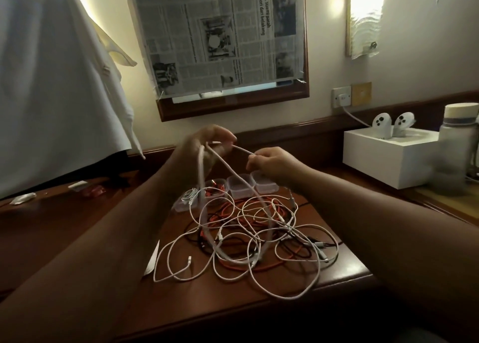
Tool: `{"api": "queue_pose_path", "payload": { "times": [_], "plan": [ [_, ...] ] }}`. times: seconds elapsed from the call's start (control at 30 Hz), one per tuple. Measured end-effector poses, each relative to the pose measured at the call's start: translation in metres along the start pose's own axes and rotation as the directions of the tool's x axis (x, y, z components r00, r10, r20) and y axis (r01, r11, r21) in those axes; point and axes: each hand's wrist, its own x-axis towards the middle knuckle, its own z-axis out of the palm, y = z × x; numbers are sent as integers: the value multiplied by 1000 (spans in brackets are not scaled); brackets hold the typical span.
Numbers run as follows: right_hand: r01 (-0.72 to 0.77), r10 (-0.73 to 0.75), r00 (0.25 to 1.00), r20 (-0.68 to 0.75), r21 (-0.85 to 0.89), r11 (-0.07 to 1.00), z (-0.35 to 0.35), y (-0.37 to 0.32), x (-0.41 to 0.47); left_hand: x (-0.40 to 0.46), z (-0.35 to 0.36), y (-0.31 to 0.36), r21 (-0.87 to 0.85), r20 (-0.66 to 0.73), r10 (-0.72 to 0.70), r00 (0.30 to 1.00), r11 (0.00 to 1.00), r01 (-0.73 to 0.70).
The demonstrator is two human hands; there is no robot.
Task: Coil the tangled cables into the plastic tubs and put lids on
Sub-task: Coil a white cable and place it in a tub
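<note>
While the left hand grips one end of a thick white cable held up over the desk, the right hand pinches the same cable a little further along, so a short stretch runs between them and two long strands hang down into the heap. That heap, the tangled cables, lies in the middle of the desk: thin white leads looped over orange and black ones. All of it looks light and limp, so it should sag and snag rather than hold a shape; the braided white one seems a bit stiffer. Taking hold near a plug end and drawing it out slowly would likely free it best, since the hanging strands pass through other loops.

Just beyond the heap stand the plastic tubs, a row of small clear ones; the leftmost two already seem to hold coiled leads, and the right ones look empty. No lids can be made out. Further right sit a white box with two controllers on it and a bottle. At the far left, small wrappers lie under a hanging white cloth.
</note>
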Motion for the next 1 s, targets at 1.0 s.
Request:
{"api": "queue_pose_path", "payload": {
  "times": [1.0],
  "plan": [
    [-180,19,900,435,333,925,9,1,-28,-43,36,-7,-143,160,-376,913,906,398]
  ]
}}
